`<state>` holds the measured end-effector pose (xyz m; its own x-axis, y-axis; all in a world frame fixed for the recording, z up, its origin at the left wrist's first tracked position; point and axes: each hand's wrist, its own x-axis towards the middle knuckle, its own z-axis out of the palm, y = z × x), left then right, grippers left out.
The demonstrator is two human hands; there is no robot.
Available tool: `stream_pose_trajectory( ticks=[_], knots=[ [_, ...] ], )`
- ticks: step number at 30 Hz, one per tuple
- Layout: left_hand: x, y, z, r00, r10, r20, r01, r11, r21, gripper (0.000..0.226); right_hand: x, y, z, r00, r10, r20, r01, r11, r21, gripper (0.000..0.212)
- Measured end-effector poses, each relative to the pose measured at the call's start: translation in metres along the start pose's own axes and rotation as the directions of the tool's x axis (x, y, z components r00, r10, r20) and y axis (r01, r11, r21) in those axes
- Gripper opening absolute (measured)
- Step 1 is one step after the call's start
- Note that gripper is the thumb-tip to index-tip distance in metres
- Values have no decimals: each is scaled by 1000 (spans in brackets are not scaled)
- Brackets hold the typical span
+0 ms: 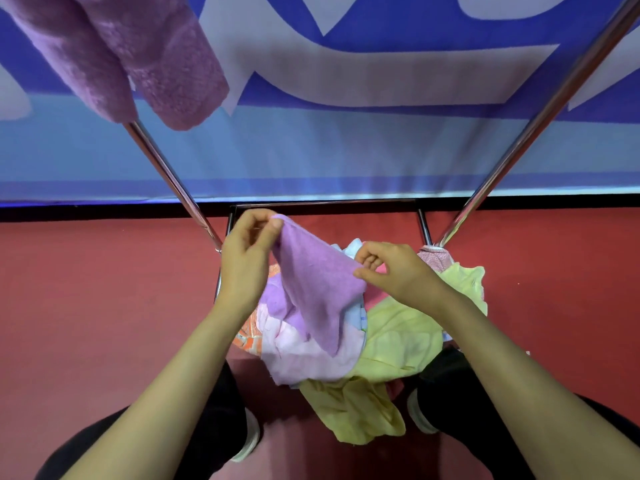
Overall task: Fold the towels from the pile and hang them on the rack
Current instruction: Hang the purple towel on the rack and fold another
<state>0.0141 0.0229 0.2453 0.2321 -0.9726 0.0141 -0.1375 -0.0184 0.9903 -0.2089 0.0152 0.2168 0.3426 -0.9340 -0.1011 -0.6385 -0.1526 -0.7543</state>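
Left hand (pixel 247 252) raised, thumb and forefinger pinching the top corner of a purple towel (pixel 313 284); other fingers loosely curled. Right hand (pixel 394 270) a little lower and to the right, fingers curled, pinching the same towel along its right edge. Towel slung between the two hands, upper edge sloping down from left hand to right, the rest drooping below them onto the pile (pixel 304 356). Pile lies on the red floor (pixel 104 289) directly beneath and between both wrists: pale pink, orange-patterned and light blue cloths under the left forearm side, a yellow towel (pixel 398 336) under the right forearm and spilling toward the person's feet. Rack (pixel 168 169): chrome legs slant up and away beyond either hand, a low bar just past the fingertips. A fluffy purple hung towel (pixel 145 58) is draped over the rack well above and left of the left hand. Blue-and-white banner (pixel 346 140) behind.
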Motion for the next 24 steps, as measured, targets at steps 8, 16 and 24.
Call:
stream_pose_trajectory(
  ticks=[8, 16, 24],
  knots=[
    [-11, -23, 10, 853, 105, 510, -366, 818, 444, 39, 5, -20, 4, 963, -259, -72, 251, 962, -111, 9],
    [-14, -3, 13, 972, 80, 223, -86, 996, 15, 10, 7, -14, -8, 981, -178, -79, 173, 982, -72, 8],
    [-13, -12, 11, 901, -139, 411, 16, 957, 290, 17, 6, -29, -7, 987, -86, -137, 118, 963, 244, 12]
  ],
)
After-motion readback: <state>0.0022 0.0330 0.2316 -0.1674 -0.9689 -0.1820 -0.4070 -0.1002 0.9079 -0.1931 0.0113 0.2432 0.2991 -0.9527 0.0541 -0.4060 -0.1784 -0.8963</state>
